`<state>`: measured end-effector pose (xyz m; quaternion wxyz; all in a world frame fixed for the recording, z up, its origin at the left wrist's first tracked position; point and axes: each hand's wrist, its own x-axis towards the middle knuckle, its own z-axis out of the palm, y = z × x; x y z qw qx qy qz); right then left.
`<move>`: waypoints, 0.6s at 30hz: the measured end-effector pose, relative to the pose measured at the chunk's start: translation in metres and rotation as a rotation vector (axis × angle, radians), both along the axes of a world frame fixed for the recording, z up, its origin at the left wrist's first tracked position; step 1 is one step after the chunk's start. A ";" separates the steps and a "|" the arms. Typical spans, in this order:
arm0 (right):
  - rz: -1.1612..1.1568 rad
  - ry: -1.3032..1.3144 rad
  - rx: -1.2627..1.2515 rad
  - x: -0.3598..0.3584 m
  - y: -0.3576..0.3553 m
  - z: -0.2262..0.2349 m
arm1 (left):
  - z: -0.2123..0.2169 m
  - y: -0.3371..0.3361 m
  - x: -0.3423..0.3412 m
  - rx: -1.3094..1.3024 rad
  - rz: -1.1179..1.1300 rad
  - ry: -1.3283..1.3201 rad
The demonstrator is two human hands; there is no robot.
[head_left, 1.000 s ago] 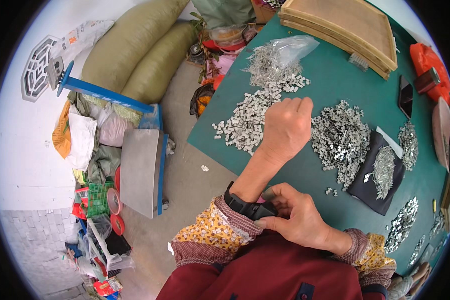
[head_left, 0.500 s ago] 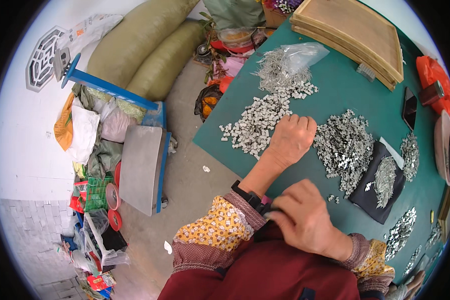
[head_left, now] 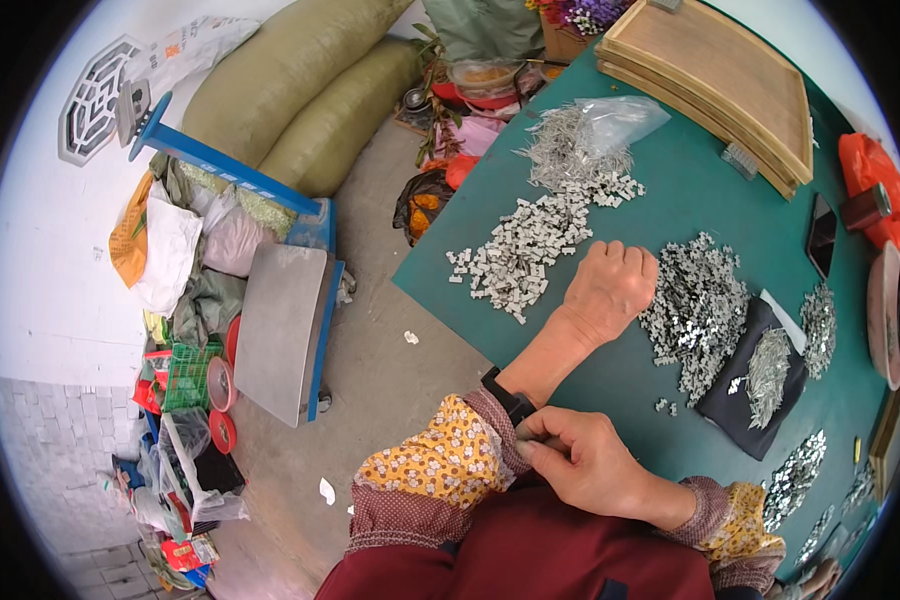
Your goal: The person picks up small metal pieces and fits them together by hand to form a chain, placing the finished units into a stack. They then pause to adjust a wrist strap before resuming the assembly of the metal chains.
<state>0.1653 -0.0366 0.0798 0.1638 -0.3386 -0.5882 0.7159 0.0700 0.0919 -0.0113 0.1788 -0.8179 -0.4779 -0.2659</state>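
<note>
Bright, even light; curved edges.

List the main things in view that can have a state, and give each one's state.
Left hand, curled, back upward
Right hand, fingertips at left cuff, grip unclear
Black wristband, worn on left wrist
Phone, lying flat, screen dark
Wooden trays, stacked
Dark cloth, lying under silver pins
Clear bag, crumpled
Green sacks, bulging

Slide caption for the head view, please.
Right hand beside a left-worn black wristband, left hand curled above a green table bearing piles of small silvery pieces.
</note>
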 end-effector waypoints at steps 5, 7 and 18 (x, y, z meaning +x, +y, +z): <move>-0.010 0.059 -0.247 -0.002 0.010 0.021 | 0.001 -0.003 0.013 0.000 -0.027 -0.021; 0.050 -0.042 -0.142 -0.001 0.016 0.022 | 0.002 -0.006 0.017 0.002 -0.033 -0.024; -0.476 0.011 0.256 0.078 0.112 0.041 | 0.110 -0.112 0.046 -0.122 -0.514 -0.137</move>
